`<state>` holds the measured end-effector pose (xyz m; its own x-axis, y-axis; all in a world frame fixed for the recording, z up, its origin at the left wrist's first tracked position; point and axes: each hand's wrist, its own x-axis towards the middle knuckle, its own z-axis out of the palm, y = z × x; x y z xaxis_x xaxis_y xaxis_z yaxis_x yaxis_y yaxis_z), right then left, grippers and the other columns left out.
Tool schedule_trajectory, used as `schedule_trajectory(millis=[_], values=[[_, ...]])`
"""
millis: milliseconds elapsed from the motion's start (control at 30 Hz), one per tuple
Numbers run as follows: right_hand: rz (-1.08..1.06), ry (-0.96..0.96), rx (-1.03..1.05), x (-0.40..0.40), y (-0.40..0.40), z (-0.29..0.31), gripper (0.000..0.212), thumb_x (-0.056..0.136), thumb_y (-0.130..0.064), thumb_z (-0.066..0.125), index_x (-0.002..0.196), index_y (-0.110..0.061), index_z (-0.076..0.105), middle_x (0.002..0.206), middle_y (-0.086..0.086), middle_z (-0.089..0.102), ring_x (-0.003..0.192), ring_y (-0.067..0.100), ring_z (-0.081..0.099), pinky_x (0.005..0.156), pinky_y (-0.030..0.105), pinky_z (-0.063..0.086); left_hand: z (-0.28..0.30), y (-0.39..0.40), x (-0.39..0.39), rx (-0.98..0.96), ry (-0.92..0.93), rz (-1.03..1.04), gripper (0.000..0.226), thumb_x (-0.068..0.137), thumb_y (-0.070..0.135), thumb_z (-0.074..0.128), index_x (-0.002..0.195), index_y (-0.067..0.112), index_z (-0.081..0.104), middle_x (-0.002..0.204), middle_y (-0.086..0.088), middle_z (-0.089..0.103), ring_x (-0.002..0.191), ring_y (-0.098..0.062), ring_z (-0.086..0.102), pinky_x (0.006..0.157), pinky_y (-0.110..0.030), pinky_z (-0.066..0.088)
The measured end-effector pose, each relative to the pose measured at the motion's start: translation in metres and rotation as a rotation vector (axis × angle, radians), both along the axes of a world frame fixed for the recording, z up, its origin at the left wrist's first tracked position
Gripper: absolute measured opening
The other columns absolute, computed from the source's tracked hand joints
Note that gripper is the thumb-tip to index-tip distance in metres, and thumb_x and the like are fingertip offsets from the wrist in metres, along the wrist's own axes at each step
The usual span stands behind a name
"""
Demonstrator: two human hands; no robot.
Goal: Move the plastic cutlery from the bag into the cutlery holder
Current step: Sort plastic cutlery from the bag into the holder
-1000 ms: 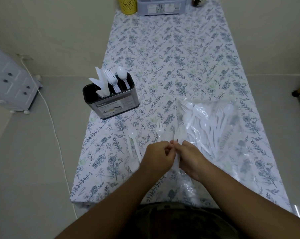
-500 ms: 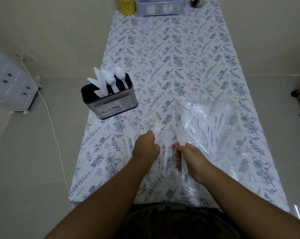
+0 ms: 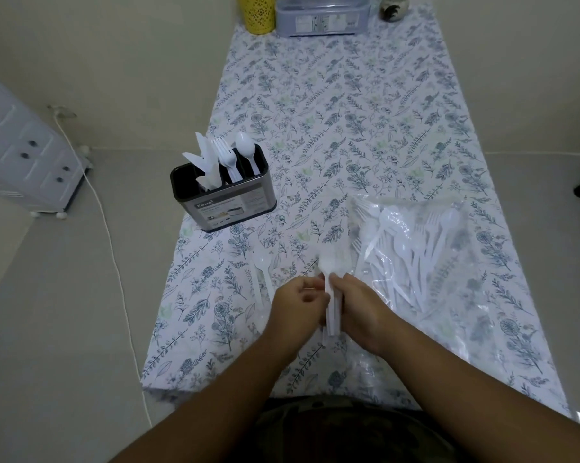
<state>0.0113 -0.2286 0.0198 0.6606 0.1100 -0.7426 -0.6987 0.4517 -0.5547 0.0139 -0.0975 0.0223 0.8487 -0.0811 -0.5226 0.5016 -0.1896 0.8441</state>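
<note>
A few knives, forks and a spoon are already stood in the cutlery holder [image 3: 223, 194] at the worktop's [image 3: 348, 111] left edge. Most cutlery is still held in the clear bag [image 3: 412, 248]. A small bundle of forks [image 3: 332, 295] is gripped between the left hand [image 3: 298, 307] and the right hand [image 3: 362, 309]; two spoons [image 3: 263, 275] lie loose nearby.

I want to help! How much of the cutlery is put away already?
A few knives, forks and a spoon stand in the cutlery holder. Both hands, left hand and right hand, hold a bunch of forks. Spoons lie loose on the table, and most cutlery is in the bag.
</note>
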Motion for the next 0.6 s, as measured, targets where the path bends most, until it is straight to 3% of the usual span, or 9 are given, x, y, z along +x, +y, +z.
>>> schedule_trajectory(millis=[200, 300, 367, 467, 600], values=[[0.046, -0.031, 0.007, -0.001, 0.007, 0.008, 0.036, 0.108, -0.023, 0.039, 0.122, -0.004, 0.067, 0.108, 0.017, 0.078, 0.097, 0.027, 0.077, 0.073, 0.038, 0.058, -0.001, 0.003, -0.001, 0.358, -0.305, -0.160, 0.022, 0.094, 0.015, 0.061, 0.114, 0.019, 0.071, 0.085, 0.019, 0.065, 0.077, 0.007, 0.064, 0.066, -0.006, 0.049], [0.058, -0.053, 0.031, -0.001, 0.008, 0.010, 0.035, 0.107, -0.016, 0.038, 0.121, 0.000, 0.066, 0.106, 0.017, 0.078, 0.093, 0.025, 0.077, 0.068, 0.033, 0.058, 0.004, 0.005, -0.002, 0.353, -0.376, -0.163, 0.025, 0.093, 0.010, 0.062, 0.114, 0.020, 0.071, 0.079, 0.025, 0.060, 0.072, 0.014, 0.061, 0.063, -0.002, 0.046], [0.080, -0.077, 0.006, -0.002, 0.008, 0.009, 0.034, 0.109, -0.015, 0.038, 0.119, -0.001, 0.067, 0.106, 0.017, 0.078, 0.093, 0.025, 0.077, 0.072, 0.036, 0.059, 0.005, 0.007, -0.001, 0.337, -0.370, -0.158, 0.023, 0.093, 0.011, 0.063, 0.112, 0.022, 0.071, 0.077, 0.022, 0.062, 0.070, 0.011, 0.062, 0.063, -0.005, 0.049], [0.091, -0.088, -0.023, -0.004, 0.004, 0.008, 0.031, 0.109, -0.013, 0.040, 0.112, 0.002, 0.067, 0.099, 0.018, 0.078, 0.085, 0.024, 0.077, 0.070, 0.035, 0.060, 0.005, 0.006, 0.002, 0.326, -0.321, -0.129, 0.021, 0.094, 0.022, 0.065, 0.114, 0.017, 0.072, 0.086, 0.017, 0.065, 0.073, 0.012, 0.061, 0.065, -0.001, 0.046], [0.076, -0.089, -0.015, -0.007, 0.002, 0.007, 0.031, 0.109, -0.009, 0.040, 0.116, 0.005, 0.066, 0.105, 0.021, 0.078, 0.088, 0.027, 0.078, 0.069, 0.034, 0.061, 0.003, 0.005, 0.003, 0.306, -0.285, -0.109, 0.026, 0.091, 0.035, 0.070, 0.109, 0.016, 0.072, 0.087, 0.018, 0.066, 0.080, 0.012, 0.062, 0.067, -0.002, 0.047]])
